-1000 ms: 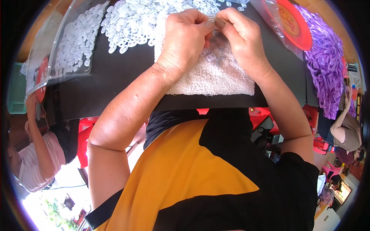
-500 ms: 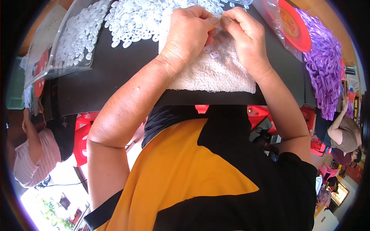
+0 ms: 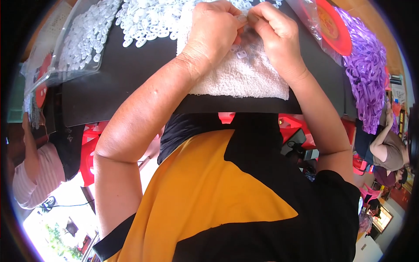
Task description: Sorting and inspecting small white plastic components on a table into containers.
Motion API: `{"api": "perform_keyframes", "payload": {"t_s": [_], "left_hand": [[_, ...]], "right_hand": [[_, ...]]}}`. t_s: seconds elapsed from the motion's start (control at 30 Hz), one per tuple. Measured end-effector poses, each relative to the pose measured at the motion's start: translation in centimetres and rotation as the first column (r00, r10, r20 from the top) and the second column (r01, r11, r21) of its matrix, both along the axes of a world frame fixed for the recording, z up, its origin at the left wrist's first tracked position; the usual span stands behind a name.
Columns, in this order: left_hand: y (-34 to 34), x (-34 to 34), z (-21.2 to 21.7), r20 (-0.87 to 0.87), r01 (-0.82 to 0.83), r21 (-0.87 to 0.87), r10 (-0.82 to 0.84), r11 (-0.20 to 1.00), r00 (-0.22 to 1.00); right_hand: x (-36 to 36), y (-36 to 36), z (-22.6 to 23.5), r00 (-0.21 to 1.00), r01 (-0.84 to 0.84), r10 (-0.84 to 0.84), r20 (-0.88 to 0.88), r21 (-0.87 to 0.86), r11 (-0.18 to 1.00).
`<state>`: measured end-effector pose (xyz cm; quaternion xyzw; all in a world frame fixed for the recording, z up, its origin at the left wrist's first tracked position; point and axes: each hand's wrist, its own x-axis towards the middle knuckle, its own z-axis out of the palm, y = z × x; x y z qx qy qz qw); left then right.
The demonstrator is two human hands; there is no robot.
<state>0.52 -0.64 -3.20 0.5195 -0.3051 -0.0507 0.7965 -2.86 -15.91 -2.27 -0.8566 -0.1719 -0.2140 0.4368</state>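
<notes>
Small white pieces lie on your side of 2 nearly meeting pinches.
Your left hand and right hand press thumb to finger, contents indiscernible; the pieces, over the towel, sit nearer your left, long axis unclear.

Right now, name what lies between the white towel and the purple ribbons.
In the head view: the right forearm, black table, clear plastic and a red disc.

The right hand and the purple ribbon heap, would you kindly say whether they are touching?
Apart: the head view shows dark tabletop between the right hand and the purple ribbon heap.
</notes>
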Motion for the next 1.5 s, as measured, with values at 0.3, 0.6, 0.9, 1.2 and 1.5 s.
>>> {"api": "perform_keyframes", "payload": {"t_s": [0.3,0.6,0.9,1.2,1.5], "left_hand": [[-0.1,-0.6,2.6,-0.357,-0.100,0.432,0.272,0.896,0.894],[0.0,-0.4,2.9,-0.338,-0.096,0.250,0.180,0.963,0.924],[-0.2,-0.9,3.0,-0.324,-0.052,0.202,0.117,0.978,0.939],[-0.4,-1.2,3.4,-0.327,-0.054,0.197,0.117,0.979,0.938],[-0.6,-1.6,3.5,-0.265,-0.117,0.222,0.176,0.968,0.948]], "right_hand": [[0.8,-0.9,-0.5,0.992,0.123,-0.100,-0.083,0.351,0.928],[0.8,-1.8,1.7,0.999,-0.027,0.048,-0.018,0.618,0.786],[-0.1,-0.8,2.4,0.993,-0.041,0.105,-0.059,0.654,0.756],[-0.3,-1.1,2.6,0.988,-0.045,0.128,-0.083,0.645,0.763],[-0.3,-1.0,2.6,0.994,-0.004,0.076,-0.079,0.664,0.748]]}}
